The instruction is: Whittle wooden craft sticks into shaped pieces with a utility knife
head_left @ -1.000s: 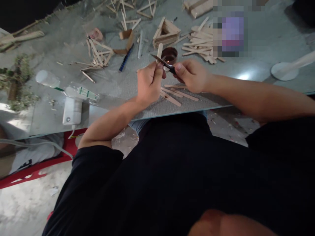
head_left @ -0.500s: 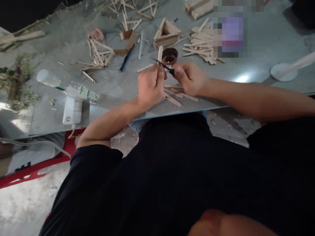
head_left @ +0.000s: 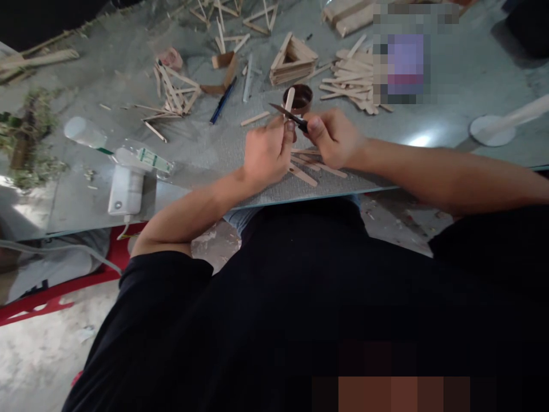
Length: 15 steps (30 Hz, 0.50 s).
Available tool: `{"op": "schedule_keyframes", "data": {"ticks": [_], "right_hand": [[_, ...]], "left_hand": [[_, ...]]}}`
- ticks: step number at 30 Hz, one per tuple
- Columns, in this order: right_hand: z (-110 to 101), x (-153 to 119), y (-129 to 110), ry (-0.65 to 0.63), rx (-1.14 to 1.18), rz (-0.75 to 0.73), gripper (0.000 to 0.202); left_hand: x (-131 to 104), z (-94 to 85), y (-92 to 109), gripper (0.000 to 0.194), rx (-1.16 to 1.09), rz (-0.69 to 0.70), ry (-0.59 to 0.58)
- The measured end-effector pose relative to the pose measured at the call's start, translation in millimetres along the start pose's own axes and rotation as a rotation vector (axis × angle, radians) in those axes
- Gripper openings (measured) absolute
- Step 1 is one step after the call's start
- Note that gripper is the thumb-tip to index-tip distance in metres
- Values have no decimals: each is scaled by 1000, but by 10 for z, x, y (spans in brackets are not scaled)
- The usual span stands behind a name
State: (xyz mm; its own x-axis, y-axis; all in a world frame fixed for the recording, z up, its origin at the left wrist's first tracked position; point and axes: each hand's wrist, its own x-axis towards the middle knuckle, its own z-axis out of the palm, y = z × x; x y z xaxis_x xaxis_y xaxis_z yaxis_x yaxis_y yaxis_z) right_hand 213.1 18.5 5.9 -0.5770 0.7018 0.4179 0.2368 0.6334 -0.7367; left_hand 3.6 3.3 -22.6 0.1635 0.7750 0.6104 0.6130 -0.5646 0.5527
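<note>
My left hand (head_left: 268, 150) is closed around a wooden craft stick (head_left: 290, 99), whose rounded end points up and away from me. In my right hand (head_left: 337, 136) is a small dark-bladed knife (head_left: 288, 114), gripped by its black handle. The blade lies across the stick just above my left fingers, its tip pointing left. Behind the stick stands a round brown cup (head_left: 299, 97), partly covered by it. Several loose craft sticks (head_left: 305, 174) lie on the table under and between my hands.
A stacked triangle of sticks (head_left: 294, 60) and a stick pile (head_left: 355, 80) lie beyond my hands. Leftward are a blue pen (head_left: 223, 102), a cardboard strip (head_left: 223, 73), a stick frame (head_left: 175, 94), a clear bottle (head_left: 86, 134) and a white power bank (head_left: 125, 189). The glass table edge (head_left: 274, 202) runs near me.
My left hand and the craft stick have shifted slightly right, and the stick leans more to the right. The knife stays across it, a little lower and further right.
</note>
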Motion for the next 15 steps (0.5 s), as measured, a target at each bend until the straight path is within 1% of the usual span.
{"op": "schedule_keyframes", "data": {"ticks": [2, 5, 8, 10, 12, 15], "right_hand": [[7, 23, -6, 2, 6, -11, 77], [17, 58, 4, 31, 33, -32, 76], [23, 67, 17, 62, 62, -34, 77], [24, 53, 17, 66, 88, -15, 78], [23, 35, 9, 81, 130, 3, 78], [5, 33, -6, 174, 256, -11, 75]], "left_hand": [[21, 12, 28, 70, -27, 0, 13], [50, -27, 150, 69, -111, -2, 29], [59, -61, 241, 71, -178, -35, 40], [53, -46, 226, 72, -214, -43, 33], [44, -3, 161, 72, -240, -31, 52], [40, 59, 71, 77, -278, -23, 111]]}}
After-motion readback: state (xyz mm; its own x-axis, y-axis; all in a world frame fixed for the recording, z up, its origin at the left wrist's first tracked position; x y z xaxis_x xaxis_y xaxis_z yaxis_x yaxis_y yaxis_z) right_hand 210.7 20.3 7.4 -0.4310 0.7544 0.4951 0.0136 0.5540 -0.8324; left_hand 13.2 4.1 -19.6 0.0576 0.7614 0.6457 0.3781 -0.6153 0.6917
